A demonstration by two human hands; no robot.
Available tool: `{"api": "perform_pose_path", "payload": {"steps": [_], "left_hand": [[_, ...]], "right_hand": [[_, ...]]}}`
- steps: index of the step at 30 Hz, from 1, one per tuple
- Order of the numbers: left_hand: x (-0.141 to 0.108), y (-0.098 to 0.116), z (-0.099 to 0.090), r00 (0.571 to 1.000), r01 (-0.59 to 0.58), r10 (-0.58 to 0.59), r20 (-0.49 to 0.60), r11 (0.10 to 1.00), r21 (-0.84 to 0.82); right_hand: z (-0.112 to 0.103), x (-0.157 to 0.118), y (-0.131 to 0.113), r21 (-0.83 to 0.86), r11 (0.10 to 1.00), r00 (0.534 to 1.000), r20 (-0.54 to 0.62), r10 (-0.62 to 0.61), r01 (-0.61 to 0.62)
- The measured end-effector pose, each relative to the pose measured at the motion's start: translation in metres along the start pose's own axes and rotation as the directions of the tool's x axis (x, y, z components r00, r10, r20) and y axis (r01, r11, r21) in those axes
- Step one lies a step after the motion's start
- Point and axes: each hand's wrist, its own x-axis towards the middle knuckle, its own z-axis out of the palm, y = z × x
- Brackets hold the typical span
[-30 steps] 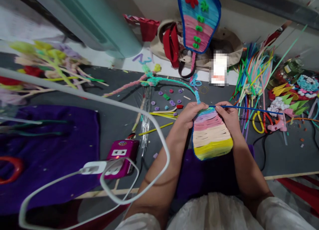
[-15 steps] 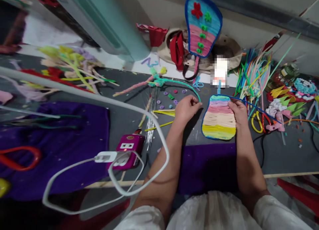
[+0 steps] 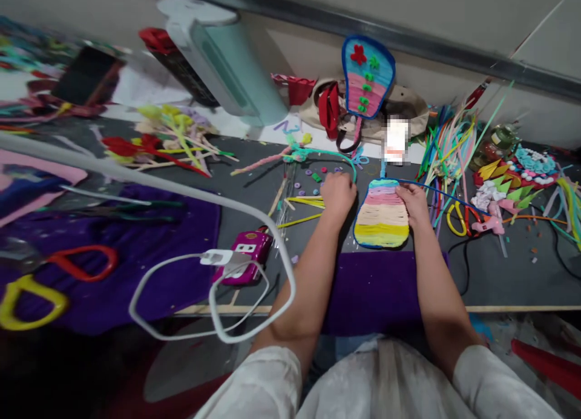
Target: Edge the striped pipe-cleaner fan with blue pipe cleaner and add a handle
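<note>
My right hand (image 3: 414, 206) grips the right edge of a striped pipe-cleaner fan (image 3: 384, 216) with a blue rim, thumb on its face. The fan lies nearly flat on the dark table, its handle pointing away from me. Over to the left, my left hand (image 3: 338, 194) rests on the table with its fingers curled downward. Its fingertips are hidden, so I cannot make out what they hold. Close to it are small beads (image 3: 298, 186), a green pipe-cleaner stem (image 3: 333, 154) and yellow strips (image 3: 302, 201).
A second fan (image 3: 368, 83) stands at the back before a beige bag. Pipe cleaners (image 3: 449, 149), a pink glue gun (image 3: 491, 223) and yellow-red scissors (image 3: 456, 219) lie on the right. A white cable (image 3: 281, 249) loops over a purple power socket (image 3: 249, 257) on the left.
My left hand has moved left, away from the fan and toward the beads, its fingers turning downward. My right hand stays on the fan. The camera view has shifted.
</note>
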Motion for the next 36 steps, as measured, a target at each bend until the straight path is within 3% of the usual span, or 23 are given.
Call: {"api": "perform_pose_path", "payload": {"steps": [4,7,12,14,16,18,20,22,25,29,36], "left_hand": [[-0.001,-0.027,-0.02,0.983,0.173,-0.173,-0.066,0.985,-0.018],[-0.005,-0.029,-0.035,0.982,0.156,-0.159,-0.103,0.987,-0.035],[-0.005,0.017,-0.033,0.969,-0.184,0.13,-0.211,0.948,-0.261],[-0.001,0.037,-0.022,0.973,-0.195,0.11,-0.204,0.867,-0.459],[0.005,0.05,-0.011,0.979,-0.136,0.006,-0.203,0.76,-0.635],[0.008,0.054,-0.003,0.981,-0.003,-0.149,-0.12,0.614,-0.789],[0.01,0.052,0.002,0.969,0.162,-0.242,0.055,0.448,-0.879],[0.009,0.046,0.005,0.939,0.327,-0.21,0.271,0.311,-0.893],[0.006,0.038,0.006,0.871,0.484,-0.028,0.491,0.22,-0.847],[0.008,0.033,0.008,0.841,0.511,0.093,0.534,0.194,-0.838],[0.011,0.038,0.005,0.859,0.498,0.061,0.508,0.126,-0.858]], "right_hand": [[0.006,-0.001,0.0,-0.008,1.0,0.997,0.07,0.012,-0.011],[0.009,0.0,-0.002,-0.017,1.0,0.995,0.101,0.014,-0.013],[0.005,0.007,-0.007,-0.007,1.0,0.995,0.098,0.022,-0.021],[-0.001,0.01,-0.009,-0.01,1.0,0.995,0.093,0.024,-0.023],[-0.007,0.012,-0.011,-0.014,1.0,0.996,0.089,0.024,-0.023],[-0.012,0.012,-0.014,-0.015,1.0,0.996,0.092,0.021,-0.019],[-0.015,0.013,-0.015,-0.011,1.0,0.995,0.101,0.015,-0.014],[-0.015,0.012,-0.015,-0.006,1.0,0.993,0.12,0.015,-0.014],[-0.012,0.01,-0.014,-0.008,1.0,0.986,0.164,0.024,-0.023],[-0.006,0.006,-0.013,-0.016,1.0,0.974,0.225,0.016,-0.012],[0.005,0.0,-0.016,-0.048,0.988,0.965,0.226,-0.133,0.147]]}}
